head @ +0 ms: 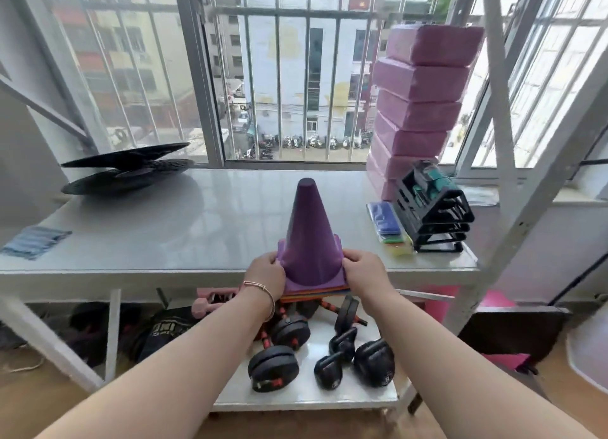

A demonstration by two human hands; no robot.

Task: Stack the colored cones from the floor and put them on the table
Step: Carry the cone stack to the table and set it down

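Daylight is coming through a barred window (pixel 296 76) behind a pale grey table (pixel 164 234), with apartment blocks and parked scooters showing outside. On the table's right side a tall pile of pink foam blocks (pixel 418 109) is standing against the window frame, and a black rack (pixel 434 214) is sitting in front of it beside a flat packet of coloured bands (pixel 388 228). Two black balance discs (pixel 128 168) are lying one on the other at the far left, and a blue cloth (pixel 36 241) is resting near the left front edge.

The stack of cones (pixel 309 241), purple on top with orange and other coloured base edges peeking out underneath, is sitting upright at the table's front edge, its base overhanging the edge toward the person. Whether the base is fully resting on the surface I cannot tell.

The left hand (pixel 266 274) is gripping the left side of the stack's square base, fingers curled closed around the edge with the thumb on top. The right hand (pixel 365 274) is pinching the right side of the base in the same way, fingers wrapped under and thumb pressing above. Both forearms are reaching forward and converging on the cones, wrists nearly level, and a thin bracelet (pixel 260 290) is circling the left wrist.

Below the table, black dumbbells (pixel 276 366) and kettlebells (pixel 371 359) are resting on a low white shelf (pixel 296 396).
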